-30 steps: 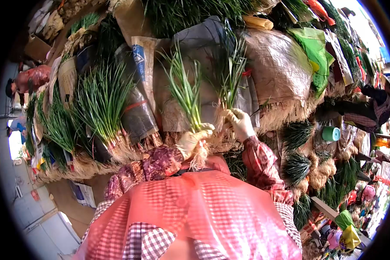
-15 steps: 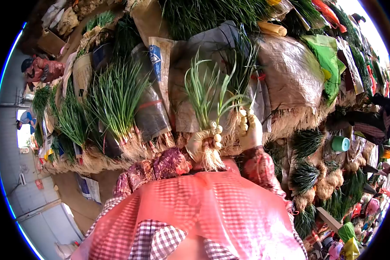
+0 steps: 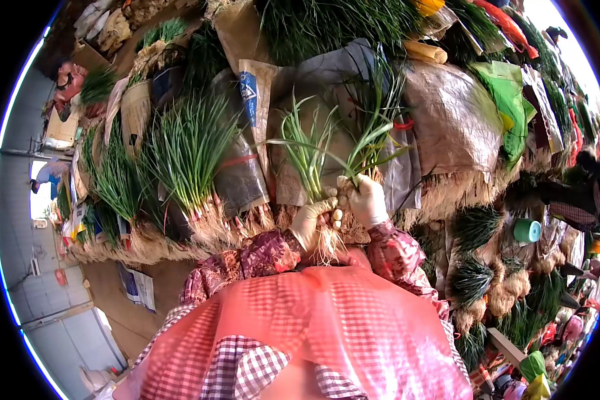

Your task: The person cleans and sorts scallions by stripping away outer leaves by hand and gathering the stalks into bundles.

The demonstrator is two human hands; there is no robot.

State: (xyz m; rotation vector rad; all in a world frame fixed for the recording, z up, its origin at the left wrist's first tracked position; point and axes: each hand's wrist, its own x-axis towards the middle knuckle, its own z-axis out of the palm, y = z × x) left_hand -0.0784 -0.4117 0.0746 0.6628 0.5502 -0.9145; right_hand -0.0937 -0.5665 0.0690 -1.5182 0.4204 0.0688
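"Step in hand?"
"Gathering stalks into a bunch, we'd judge. Our left hand [image 3: 307,224] is clamped round a bunch of green onions [image 3: 307,160] held in front of the apron [image 3: 300,317], leaves up, roots hanging below the fist."
"Right hand?"
"Our right hand [image 3: 368,202] is just beside it, fingers curled together on some stalks [image 3: 365,145]. How many, we can't tell."
"Next move calls for?"
"Probably a firm left grip and bulbs lined up level; we'd watch for bent leaves."
"Edges, room?"
"Tight. The grey sheet [image 3: 288,183] backs the bunch, the apron sits close below. Left, we'd clear the dark wrap [image 3: 240,183] before the big bundle [image 3: 190,160]; right, the brown sheet [image 3: 453,120] ends in a root fringe. Most open room's above the wrists, over the grey sheet."
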